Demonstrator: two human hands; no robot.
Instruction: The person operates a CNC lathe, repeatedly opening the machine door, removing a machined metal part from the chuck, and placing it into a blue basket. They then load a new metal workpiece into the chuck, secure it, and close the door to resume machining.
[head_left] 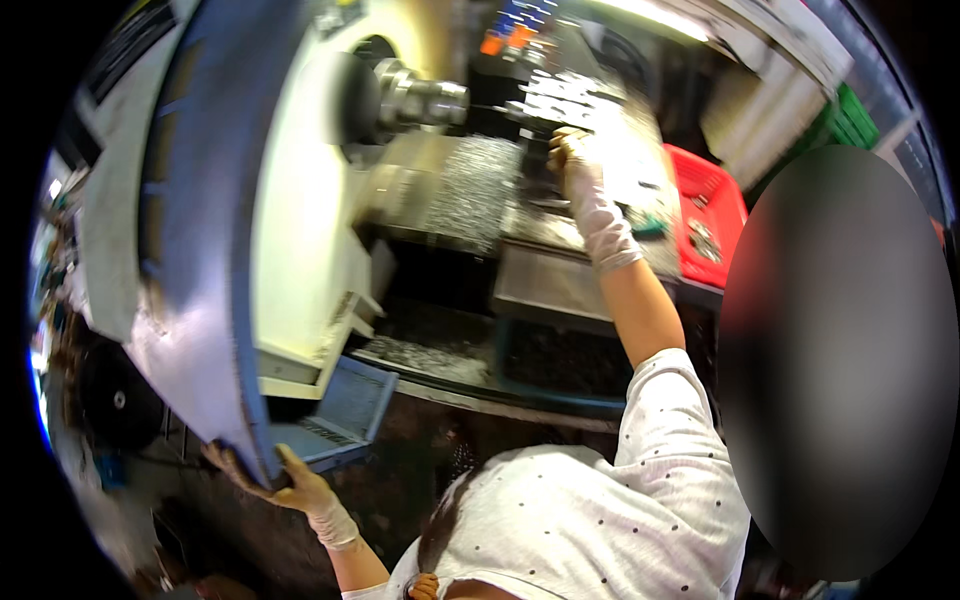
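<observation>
I am looking down into an open lathe. My left hand point(285, 482), gloved, is closed around the lower edge of the blue sliding door point(205, 250), fingers wrapped over the rim, door drawn aside. My right hand point(572, 158), also gloved, is stretched deep into the machine, at the tool block point(560, 100) to the right of the chuck point(420, 100). The fingers look curled, but I cannot tell whether they hold anything; glare and blur hide the fingertips. A thin bar appears to run from the chuck toward the block, just beside the hand.

Metal shavings point(478, 190) lie heaped on the bed under the chuck, more in the tray point(560, 360) below. A red crate point(705, 215) with small parts stands to the right, well apart from the chuck.

Judgement: the step in hand is work at the tool block with the door held open. The next move calls for a steady reach, wrist kept above the shavings and away from the cutting tips, and the left-hand hold on the door maintained.
</observation>
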